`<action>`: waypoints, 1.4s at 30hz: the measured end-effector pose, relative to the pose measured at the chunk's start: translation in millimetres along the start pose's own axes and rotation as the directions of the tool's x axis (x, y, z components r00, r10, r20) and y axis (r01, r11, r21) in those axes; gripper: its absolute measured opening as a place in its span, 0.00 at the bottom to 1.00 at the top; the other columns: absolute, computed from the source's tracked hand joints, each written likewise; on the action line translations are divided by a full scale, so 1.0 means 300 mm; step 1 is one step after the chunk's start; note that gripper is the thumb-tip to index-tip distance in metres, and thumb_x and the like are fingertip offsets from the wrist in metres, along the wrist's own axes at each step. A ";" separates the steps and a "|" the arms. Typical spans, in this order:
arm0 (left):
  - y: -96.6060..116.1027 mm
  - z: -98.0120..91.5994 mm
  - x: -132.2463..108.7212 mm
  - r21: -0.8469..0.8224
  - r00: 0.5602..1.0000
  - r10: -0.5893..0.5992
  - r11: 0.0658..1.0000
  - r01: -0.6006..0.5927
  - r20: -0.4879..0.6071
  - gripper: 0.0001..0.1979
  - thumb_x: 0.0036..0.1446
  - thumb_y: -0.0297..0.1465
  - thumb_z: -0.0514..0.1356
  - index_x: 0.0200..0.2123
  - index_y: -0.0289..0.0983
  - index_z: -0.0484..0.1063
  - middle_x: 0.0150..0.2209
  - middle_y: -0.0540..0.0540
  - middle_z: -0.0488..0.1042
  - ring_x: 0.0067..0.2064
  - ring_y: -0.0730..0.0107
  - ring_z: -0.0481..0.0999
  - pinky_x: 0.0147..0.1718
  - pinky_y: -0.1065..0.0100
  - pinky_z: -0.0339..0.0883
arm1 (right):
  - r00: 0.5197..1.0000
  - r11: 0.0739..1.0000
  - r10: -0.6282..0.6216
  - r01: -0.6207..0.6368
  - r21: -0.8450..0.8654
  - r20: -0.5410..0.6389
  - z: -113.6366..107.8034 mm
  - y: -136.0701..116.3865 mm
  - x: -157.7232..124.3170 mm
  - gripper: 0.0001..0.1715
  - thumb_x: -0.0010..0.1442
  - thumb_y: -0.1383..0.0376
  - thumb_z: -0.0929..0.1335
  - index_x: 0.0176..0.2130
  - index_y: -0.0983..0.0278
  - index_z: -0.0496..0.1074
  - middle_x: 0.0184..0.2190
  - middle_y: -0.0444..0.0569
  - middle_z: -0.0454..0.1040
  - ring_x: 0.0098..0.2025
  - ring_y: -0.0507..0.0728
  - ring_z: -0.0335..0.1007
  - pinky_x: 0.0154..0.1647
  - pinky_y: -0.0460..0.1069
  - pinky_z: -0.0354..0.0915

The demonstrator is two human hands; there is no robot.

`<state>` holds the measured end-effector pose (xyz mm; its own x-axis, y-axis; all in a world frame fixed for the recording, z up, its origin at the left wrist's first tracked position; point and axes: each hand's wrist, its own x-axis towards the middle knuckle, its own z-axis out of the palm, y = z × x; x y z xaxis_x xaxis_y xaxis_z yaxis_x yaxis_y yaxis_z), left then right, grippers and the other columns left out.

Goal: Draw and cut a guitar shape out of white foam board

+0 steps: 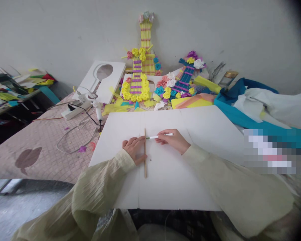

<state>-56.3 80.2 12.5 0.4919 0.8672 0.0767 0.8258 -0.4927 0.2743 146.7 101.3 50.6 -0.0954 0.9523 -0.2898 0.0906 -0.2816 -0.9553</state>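
A large white board point(173, 180) lies flat in front of me, with faint pencil-like lines on it. On its left half a thin wooden stick point(145, 170) runs nearly straight away from me. My left hand point(134, 149) holds the stick down, its fingers near the far part and its thumb lower down. In my right hand point(174, 139) is a slim white pen point(154, 137), gripped between thumb and fingers. The pen lies almost level, its dark tip pointing left at the stick's right edge. Whether the tip touches the board I cannot tell.
Behind the board stand guitar-shaped crafts point(136, 78) trimmed with paper flowers. A glue gun point(97, 108) and a power strip point(76, 108) with loose cables are at the left. A cut-out white board point(84, 78) leans on the wall. Blue paper point(230, 103) lies at the right.
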 end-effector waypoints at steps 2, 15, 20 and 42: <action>-0.001 0.002 0.001 0.002 1.000 -0.003 1.000 0.003 0.002 0.31 0.45 0.41 0.56 0.54 0.43 0.55 0.57 0.46 0.58 0.53 0.52 0.57 0.45 0.54 0.52 | 1.000 1.000 0.004 -0.004 -0.018 0.010 -0.001 -0.001 -0.009 0.02 0.47 0.71 0.68 0.26 0.68 0.72 0.24 0.52 0.75 0.27 0.52 0.72 0.26 0.43 0.67; -0.013 0.008 0.004 0.014 1.000 0.012 1.000 -0.012 0.004 0.30 0.46 0.42 0.55 0.54 0.44 0.55 0.57 0.48 0.58 0.54 0.53 0.56 0.46 0.55 0.50 | 0.993 0.995 0.024 -0.012 -0.101 0.119 -0.004 0.001 -0.098 0.04 0.45 0.70 0.67 0.26 0.69 0.73 0.23 0.51 0.75 0.26 0.52 0.72 0.26 0.43 0.67; -0.022 0.017 0.010 0.014 1.000 0.006 1.000 -0.006 0.018 0.31 0.46 0.45 0.55 0.54 0.45 0.55 0.58 0.48 0.57 0.55 0.53 0.55 0.47 0.55 0.50 | 0.988 0.992 0.039 -0.020 -0.123 0.152 0.002 -0.003 -0.135 0.03 0.46 0.70 0.67 0.25 0.69 0.72 0.22 0.51 0.75 0.27 0.52 0.72 0.25 0.43 0.67; -0.005 -0.015 0.002 0.057 0.999 0.042 0.997 -0.043 0.026 0.29 0.48 0.40 0.53 0.55 0.43 0.54 0.58 0.47 0.56 0.54 0.53 0.55 0.44 0.55 0.52 | 0.996 0.997 -0.050 0.054 -0.055 0.081 -0.023 0.029 -0.158 0.07 0.47 0.65 0.67 0.28 0.68 0.70 0.26 0.52 0.75 0.30 0.54 0.71 0.30 0.46 0.65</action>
<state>-58.6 81.8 16.4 0.5330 0.8437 0.0635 0.8181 -0.5331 0.2157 159.0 54.5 56.3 -0.1795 0.9525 -0.2460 0.1393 -0.2229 -0.9648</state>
